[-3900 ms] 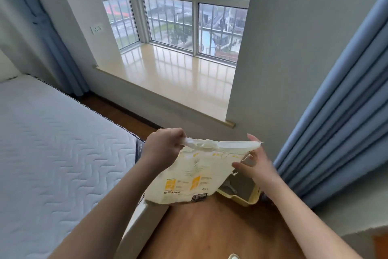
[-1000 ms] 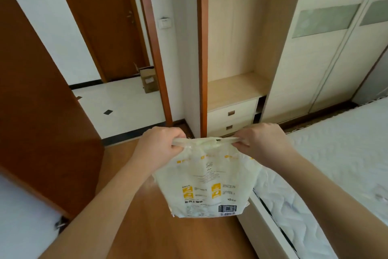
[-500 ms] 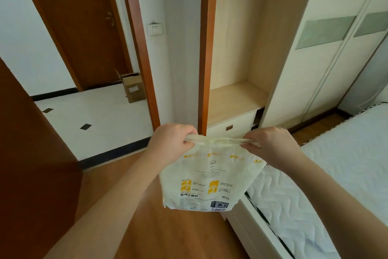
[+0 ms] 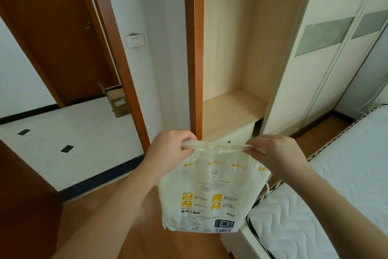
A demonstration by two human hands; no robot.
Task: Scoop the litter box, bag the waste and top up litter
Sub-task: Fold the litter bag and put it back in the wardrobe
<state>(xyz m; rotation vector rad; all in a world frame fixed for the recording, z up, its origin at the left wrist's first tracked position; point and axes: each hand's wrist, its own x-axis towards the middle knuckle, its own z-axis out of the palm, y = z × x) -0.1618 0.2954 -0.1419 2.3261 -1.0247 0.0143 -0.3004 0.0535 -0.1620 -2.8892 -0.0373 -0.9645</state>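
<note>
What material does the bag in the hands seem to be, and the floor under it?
Litter bag: probably woven plastic, matte cream with print; frayed threads hang at its edges. Left hand and right hand grip its rolled top. Floor: looks like wood or laminate, orange-brown with a soft sheen.

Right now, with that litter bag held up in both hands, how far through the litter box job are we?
Done: I cannot confirm scooping, bagging or topping up; no litter box or waste shows here. In hand: the left hand and right hand grip the rolled top of the litter bag, which hangs above the wooden floor beside the mattress. Left: probably putting the bag away, perhaps on the open shelf.
</note>
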